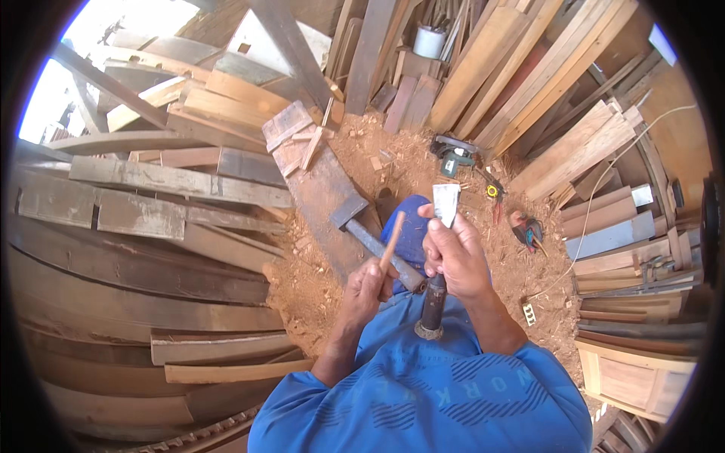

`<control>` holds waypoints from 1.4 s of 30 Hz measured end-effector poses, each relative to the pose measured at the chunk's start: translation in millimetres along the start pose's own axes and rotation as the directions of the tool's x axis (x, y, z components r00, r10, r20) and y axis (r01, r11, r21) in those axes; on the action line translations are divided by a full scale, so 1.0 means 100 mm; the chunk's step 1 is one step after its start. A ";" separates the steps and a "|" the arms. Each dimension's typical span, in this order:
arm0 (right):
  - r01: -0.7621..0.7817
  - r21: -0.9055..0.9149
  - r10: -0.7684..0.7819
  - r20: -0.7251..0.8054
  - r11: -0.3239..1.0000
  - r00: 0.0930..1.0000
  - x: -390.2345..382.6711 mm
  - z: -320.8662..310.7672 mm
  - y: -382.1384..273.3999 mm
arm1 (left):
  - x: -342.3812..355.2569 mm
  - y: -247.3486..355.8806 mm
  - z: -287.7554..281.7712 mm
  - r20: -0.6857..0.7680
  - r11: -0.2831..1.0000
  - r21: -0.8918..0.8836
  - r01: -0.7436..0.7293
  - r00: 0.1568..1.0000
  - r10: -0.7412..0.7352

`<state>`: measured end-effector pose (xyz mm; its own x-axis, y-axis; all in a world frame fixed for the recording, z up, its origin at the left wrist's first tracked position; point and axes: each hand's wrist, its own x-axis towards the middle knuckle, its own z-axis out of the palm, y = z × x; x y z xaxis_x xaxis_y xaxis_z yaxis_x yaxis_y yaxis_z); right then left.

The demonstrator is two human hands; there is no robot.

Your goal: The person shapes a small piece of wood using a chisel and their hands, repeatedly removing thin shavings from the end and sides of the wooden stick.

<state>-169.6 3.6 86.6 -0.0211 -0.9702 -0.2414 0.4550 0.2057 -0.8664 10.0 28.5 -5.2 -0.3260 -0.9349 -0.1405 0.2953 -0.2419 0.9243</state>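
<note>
In my right hand [457, 253] is a chisel [432, 306], its wide pale blade pointing up and away from me and its dark handle toward my body. My left hand [368, 285] is closed round a thin strip of wood [393, 240], which stands up at a slant beside the chisel. Between and below my hands lies a hammer [381, 249] with a grey metal head, its head over the plank bench [317, 204] and its handle end near the chisel's handle. My blue-clad leg [410, 219] shows behind the hands.
Wood shavings [362, 155] cover the floor. A green power tool [455, 160], a yellow tape measure [492, 191] and a power strip [529, 311] with a pale cord lie at the right. Stacked boards [174, 181] crowd the left; leaning planks [491, 68] stand at the back.
</note>
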 end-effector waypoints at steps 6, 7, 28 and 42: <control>0.065 -0.177 -0.061 0.028 0.982 0.998 0.11 -0.17 0.12 | 0.19 -0.01 0.14 0.241 0.998 -0.046 0.047 0.970 -0.034; 0.056 -0.095 -0.052 0.044 0.994 0.998 0.11 -0.19 0.12 | 0.22 -0.03 0.16 0.256 0.997 -0.075 0.029 0.967 -0.009; -0.271 0.271 0.208 0.238 0.924 0.949 -0.34 0.17 0.13 | 0.29 0.18 0.18 0.070 0.836 0.485 -0.256 0.964 0.255; 0.037 0.156 -0.038 0.004 0.987 0.999 -0.47 -0.12 -0.34 | -0.37 -0.19 0.02 0.075 0.846 0.533 -0.022 0.997 -0.021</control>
<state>-194.6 44.2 122.1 -0.0349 -0.9778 -0.2065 0.5868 0.1472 -0.7962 14.9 68.3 -17.4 -0.3982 -0.9077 -0.1326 -0.2216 -0.0451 0.9741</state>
